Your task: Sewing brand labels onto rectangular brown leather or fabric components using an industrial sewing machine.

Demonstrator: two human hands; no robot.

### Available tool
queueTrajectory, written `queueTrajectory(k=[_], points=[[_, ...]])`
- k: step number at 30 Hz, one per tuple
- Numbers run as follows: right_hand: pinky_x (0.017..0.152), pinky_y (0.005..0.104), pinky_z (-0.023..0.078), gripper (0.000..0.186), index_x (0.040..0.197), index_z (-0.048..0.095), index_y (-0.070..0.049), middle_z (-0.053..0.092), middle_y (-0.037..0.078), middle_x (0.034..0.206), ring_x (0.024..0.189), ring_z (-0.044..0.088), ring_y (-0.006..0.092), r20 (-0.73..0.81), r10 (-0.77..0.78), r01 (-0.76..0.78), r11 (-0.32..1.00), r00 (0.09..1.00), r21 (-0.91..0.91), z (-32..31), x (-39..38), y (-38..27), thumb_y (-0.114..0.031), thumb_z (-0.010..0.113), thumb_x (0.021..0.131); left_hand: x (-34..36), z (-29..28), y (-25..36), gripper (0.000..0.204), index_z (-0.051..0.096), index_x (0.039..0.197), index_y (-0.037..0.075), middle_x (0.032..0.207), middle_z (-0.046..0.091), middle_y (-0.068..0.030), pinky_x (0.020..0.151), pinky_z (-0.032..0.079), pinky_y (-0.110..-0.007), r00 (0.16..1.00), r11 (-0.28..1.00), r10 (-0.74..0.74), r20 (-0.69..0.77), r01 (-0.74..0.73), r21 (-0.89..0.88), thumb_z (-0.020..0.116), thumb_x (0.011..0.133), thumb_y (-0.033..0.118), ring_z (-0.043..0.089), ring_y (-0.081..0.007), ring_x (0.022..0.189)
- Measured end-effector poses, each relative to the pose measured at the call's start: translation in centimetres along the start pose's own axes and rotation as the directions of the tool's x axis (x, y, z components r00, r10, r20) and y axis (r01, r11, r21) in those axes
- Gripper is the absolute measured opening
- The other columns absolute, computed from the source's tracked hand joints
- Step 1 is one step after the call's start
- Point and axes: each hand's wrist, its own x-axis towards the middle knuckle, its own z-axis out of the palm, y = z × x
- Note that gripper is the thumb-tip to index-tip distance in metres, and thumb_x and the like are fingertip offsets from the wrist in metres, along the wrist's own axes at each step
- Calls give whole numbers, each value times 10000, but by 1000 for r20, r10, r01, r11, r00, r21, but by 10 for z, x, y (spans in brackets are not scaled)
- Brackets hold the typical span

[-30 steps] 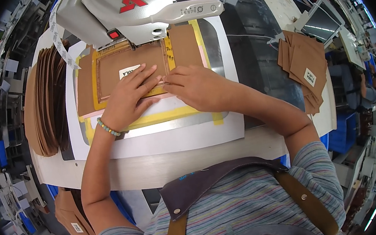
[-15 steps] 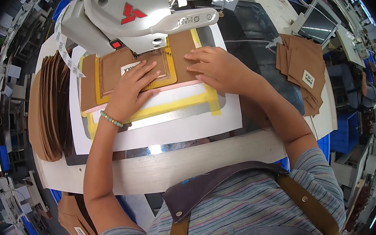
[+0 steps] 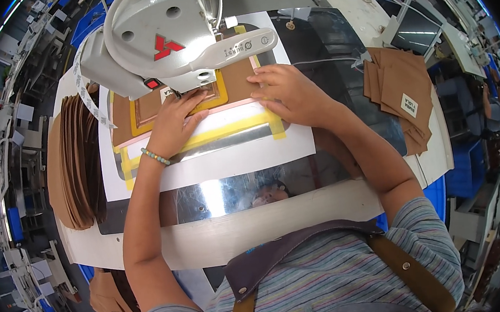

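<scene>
My left hand, with a beaded bracelet at the wrist, lies with fingers extended across the lower edge of a yellow frame, close to the needle area. Inside the frame shows part of a brown panel bearing a small white label, mostly hidden by fingers and machine. My right hand rests fingers-apart on the panel's right edge, by a pink strip. Both hands press down and grasp nothing. Beneath the panel is a white sheet with yellow tape. Over it all hangs a sewing machine head.
Brown panels stand stacked on edge at the left. A fanned pile of labelled brown pieces lies at the right, near a small screen. More brown pieces hang below left. A measuring tape strip dangles beside the machine.
The white sheet, frame and brown panel have slid away from me, farther under the machine head. Both hands have gone along with them, still lying flat. The view has shifted slightly.
</scene>
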Motion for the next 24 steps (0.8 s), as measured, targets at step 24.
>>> queueTrajectory(k=[24], points=[[1228,470,414,346,1355,739,-65,666,132,1476,1462,531,313,-10,79,-73,954,997,290,-26,5,-14,-169,675,1031,-100,-30,-175,540,572,1529,-30,1618,513,-260,1258,380,-471,858,873,-389,-334,460,165,609,1108,306,450,-422,1527]])
